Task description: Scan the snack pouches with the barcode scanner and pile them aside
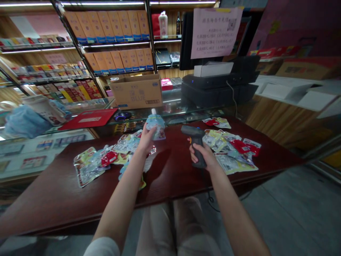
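Observation:
My left hand (147, 139) grips a light-blue spouted pouch (157, 126) with a white cap, held upright above the table. In my right hand (201, 154) is a dark barcode scanner (195, 142), its head pointing left toward the pouch and its cord hanging below the table edge. Under and beside my left forearm lies a loose pile of snack packets (106, 158), silver, yellow, red and blue. Another pile of packets (229, 147) rests just right of the scanner. The palm side of my left hand is hidden.
The dark red table (173, 177) fills the foreground. Behind it stand a glass counter with a cardboard box (138, 93), a red folder (90, 118) and a blue mouse (122, 116). A black register (213, 87) with a paper sign is at the back right. Stocked shelves line the wall.

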`<control>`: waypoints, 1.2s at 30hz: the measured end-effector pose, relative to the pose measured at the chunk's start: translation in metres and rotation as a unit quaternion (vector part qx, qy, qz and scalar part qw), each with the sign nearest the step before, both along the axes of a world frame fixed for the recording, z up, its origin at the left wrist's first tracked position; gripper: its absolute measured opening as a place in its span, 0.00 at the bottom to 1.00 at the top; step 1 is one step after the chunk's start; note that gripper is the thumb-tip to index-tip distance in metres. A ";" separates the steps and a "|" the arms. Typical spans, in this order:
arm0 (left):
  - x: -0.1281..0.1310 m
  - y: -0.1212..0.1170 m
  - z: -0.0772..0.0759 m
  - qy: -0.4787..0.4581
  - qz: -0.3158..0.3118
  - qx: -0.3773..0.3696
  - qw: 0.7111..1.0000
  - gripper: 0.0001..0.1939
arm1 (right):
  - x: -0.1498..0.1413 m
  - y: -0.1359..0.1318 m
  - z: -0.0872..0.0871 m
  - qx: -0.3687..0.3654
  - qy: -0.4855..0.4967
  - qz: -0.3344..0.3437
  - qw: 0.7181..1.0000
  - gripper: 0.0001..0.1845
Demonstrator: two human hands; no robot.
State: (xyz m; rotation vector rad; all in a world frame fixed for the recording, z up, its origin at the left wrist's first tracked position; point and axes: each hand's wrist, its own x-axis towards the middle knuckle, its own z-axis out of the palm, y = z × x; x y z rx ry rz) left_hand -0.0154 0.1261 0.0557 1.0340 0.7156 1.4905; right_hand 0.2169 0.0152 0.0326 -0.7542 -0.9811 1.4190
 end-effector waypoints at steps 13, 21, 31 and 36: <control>-0.039 0.004 -0.040 -0.057 0.016 -0.076 0.995 0.24 | -0.049 0.020 -0.018 -0.034 -0.015 0.070 0.997 0.22; -0.031 0.002 -0.038 -0.050 0.018 -0.125 0.991 0.23 | -0.046 0.015 -0.017 -0.035 -0.045 0.090 0.994 0.18; -0.050 0.001 -0.031 0.175 0.168 -0.027 0.970 0.17 | -0.044 0.012 -0.018 -0.052 -0.016 0.089 0.995 0.25; -0.095 -0.002 -0.013 0.438 0.317 -0.070 0.838 0.17 | -0.043 0.010 -0.016 -0.047 -0.014 0.091 0.995 0.24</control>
